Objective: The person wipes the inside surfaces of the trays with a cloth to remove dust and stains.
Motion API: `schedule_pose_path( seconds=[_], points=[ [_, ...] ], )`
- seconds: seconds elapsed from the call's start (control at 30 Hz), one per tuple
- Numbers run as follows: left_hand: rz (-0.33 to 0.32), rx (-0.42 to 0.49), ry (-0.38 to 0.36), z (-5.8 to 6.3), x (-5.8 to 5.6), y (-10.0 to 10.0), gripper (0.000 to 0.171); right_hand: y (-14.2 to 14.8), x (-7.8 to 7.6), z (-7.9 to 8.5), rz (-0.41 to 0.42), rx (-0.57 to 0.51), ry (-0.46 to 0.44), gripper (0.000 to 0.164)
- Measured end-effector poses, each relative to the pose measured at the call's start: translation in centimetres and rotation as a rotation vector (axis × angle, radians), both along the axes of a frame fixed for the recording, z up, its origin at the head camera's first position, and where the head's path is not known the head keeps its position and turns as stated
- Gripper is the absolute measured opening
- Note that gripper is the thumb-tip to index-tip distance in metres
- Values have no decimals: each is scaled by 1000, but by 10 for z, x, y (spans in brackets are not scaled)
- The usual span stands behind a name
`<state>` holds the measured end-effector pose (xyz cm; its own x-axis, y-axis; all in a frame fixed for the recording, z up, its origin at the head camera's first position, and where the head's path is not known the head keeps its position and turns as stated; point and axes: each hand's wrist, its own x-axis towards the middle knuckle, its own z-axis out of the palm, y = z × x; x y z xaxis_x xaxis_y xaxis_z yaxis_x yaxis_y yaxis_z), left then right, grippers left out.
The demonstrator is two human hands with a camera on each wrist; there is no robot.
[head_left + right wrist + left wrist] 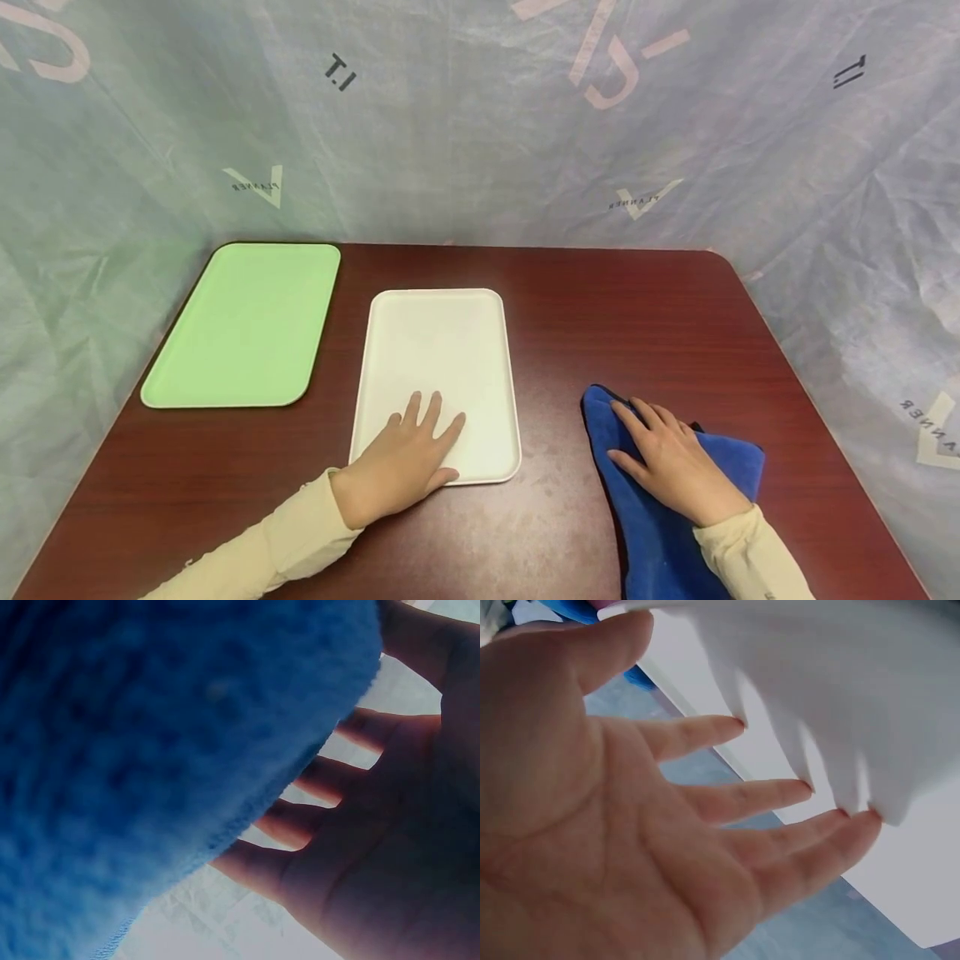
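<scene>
A white rectangular tray (438, 350) lies at the middle of the table. My left hand (401, 458) is over its near left part, fingers spread and nearly straight. In the left wrist view the fingertips (802, 787) meet the tray's white surface, the palm is raised off it, and the thumb is at the rim. To the right, my right hand (670, 462) rests on a folded blue cloth (652, 533) with dark edging, fingers loosely extended. Fuzzy blue fabric (150, 765) fills much of the right wrist view and hides those fingertips.
A light green tray (243, 329) lies at the table's far left corner. The dark red-brown table (600, 308) has rounded far corners. Grey printed sheeting (465, 125) hangs behind it and along both sides.
</scene>
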<state>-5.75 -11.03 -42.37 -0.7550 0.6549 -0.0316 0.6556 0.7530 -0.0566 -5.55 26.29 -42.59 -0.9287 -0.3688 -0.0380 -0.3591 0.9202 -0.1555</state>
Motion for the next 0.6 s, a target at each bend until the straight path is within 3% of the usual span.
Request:
schedule_pose_path(
  seconds=[0.2,0.33,0.43,0.6],
  points=[
    [-27,11,14,2,4,4,58,-1,0,-1,-4,12,-7,70],
    [-19,39,2,6,-2,3,55,0,-1,-3,-6,12,-8,70],
    [7,110,-15,8,-14,0,53,1,-1,-3,-8,13,-11,70],
    [142,212,-19,19,-48,-17,44,1,-1,-2,-19,12,-24,70]
  ],
)
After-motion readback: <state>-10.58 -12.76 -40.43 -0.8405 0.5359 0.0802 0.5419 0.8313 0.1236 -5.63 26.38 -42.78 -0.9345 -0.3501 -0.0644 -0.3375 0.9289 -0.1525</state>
